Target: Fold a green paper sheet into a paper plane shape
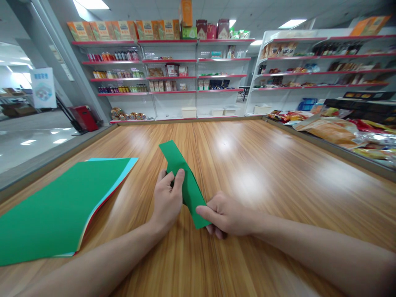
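A long folded strip of green paper (182, 177) lies at a slant on the wooden table (262, 173), its far end pointing away from me. My left hand (167, 198) pinches the strip near its middle, thumb on top and fingers curled under. My right hand (227, 214) grips the near end of the same strip, with the thumb pressed flat on the paper and the fingers closed beneath. Both forearms rest low over the table.
A stack of coloured paper sheets (62, 206), green on top, lies at my left. Snack bags (334, 128) are heaped along the table's right edge. Store shelves (173, 78) with boxes and bottles stand behind. A shiny floor lies to the left.
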`<action>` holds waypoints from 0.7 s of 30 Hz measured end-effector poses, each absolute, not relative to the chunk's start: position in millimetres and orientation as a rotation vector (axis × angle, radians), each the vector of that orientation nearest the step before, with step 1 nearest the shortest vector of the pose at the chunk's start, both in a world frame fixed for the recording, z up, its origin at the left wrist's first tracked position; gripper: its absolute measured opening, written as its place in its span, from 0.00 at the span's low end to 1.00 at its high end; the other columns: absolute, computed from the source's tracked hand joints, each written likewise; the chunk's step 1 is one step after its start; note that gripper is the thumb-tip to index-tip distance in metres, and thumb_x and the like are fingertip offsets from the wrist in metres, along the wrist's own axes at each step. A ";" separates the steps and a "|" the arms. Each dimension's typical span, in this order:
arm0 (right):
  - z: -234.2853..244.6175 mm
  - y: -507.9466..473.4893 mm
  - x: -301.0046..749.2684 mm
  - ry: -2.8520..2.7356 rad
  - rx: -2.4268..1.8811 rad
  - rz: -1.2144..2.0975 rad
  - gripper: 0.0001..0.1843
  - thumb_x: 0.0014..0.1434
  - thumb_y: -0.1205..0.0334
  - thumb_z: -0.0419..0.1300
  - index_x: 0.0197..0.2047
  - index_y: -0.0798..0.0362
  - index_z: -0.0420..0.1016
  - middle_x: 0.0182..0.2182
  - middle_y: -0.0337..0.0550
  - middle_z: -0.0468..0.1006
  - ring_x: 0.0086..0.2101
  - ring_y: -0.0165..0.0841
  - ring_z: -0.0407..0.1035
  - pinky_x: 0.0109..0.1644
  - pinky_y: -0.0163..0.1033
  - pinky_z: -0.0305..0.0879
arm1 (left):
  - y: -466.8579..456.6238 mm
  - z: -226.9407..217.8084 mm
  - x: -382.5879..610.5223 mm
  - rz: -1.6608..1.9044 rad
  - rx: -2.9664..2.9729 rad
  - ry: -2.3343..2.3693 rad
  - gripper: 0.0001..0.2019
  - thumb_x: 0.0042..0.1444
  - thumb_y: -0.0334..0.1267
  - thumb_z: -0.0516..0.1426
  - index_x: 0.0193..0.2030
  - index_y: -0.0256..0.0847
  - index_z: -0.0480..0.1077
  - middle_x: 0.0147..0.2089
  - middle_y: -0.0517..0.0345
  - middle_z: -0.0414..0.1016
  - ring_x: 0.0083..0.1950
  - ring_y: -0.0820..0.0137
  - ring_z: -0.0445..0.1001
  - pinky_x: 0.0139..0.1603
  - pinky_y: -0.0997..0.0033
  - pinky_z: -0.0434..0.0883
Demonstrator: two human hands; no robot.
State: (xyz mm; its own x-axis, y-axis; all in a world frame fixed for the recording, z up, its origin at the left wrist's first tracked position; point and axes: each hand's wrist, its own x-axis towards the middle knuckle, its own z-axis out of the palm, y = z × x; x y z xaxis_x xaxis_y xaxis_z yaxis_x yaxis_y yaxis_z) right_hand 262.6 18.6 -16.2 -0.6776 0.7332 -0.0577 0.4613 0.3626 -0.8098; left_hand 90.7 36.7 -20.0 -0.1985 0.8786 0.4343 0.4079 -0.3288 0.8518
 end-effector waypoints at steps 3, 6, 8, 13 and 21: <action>-14.6 18.3 263.0 -2.345 -1.022 1.166 0.33 0.66 0.47 0.43 0.19 0.57 0.71 0.10 0.39 0.69 0.12 0.23 0.62 0.21 0.28 0.61 | 37.6 -20.9 90.4 1.528 1.646 1.500 0.22 0.62 0.50 0.51 0.20 0.40 0.62 0.28 0.61 0.61 0.29 0.71 0.63 0.29 0.70 0.62; -13.2 18.5 263.6 -2.378 -1.021 1.126 0.32 0.66 0.49 0.44 0.18 0.57 0.71 0.11 0.38 0.69 0.12 0.23 0.62 0.22 0.28 0.61 | 38.1 -21.4 90.1 1.533 1.643 1.491 0.22 0.62 0.50 0.51 0.20 0.41 0.62 0.27 0.61 0.60 0.29 0.71 0.63 0.30 0.70 0.62; -12.6 18.6 263.9 -2.402 -1.021 1.115 0.32 0.66 0.50 0.45 0.18 0.57 0.70 0.11 0.38 0.69 0.13 0.24 0.62 0.22 0.28 0.61 | 38.4 -21.1 89.9 1.546 1.643 1.488 0.22 0.63 0.49 0.51 0.20 0.41 0.61 0.27 0.61 0.60 0.29 0.71 0.62 0.30 0.70 0.62; -13.2 19.5 264.7 -2.425 -0.967 1.061 0.32 0.67 0.49 0.44 0.18 0.57 0.70 0.10 0.38 0.68 0.13 0.24 0.62 0.23 0.29 0.62 | 38.7 -19.4 89.6 1.551 1.630 1.491 0.22 0.63 0.48 0.51 0.20 0.40 0.61 0.27 0.61 0.60 0.30 0.71 0.63 0.31 0.70 0.62; -14.2 18.8 263.7 -2.466 -1.004 0.944 0.33 0.67 0.52 0.44 0.15 0.55 0.68 0.10 0.38 0.67 0.14 0.24 0.61 0.23 0.29 0.58 | 43.7 -24.3 86.1 1.594 1.653 1.490 0.21 0.63 0.47 0.51 0.20 0.40 0.60 0.28 0.62 0.58 0.29 0.72 0.61 0.31 0.70 0.60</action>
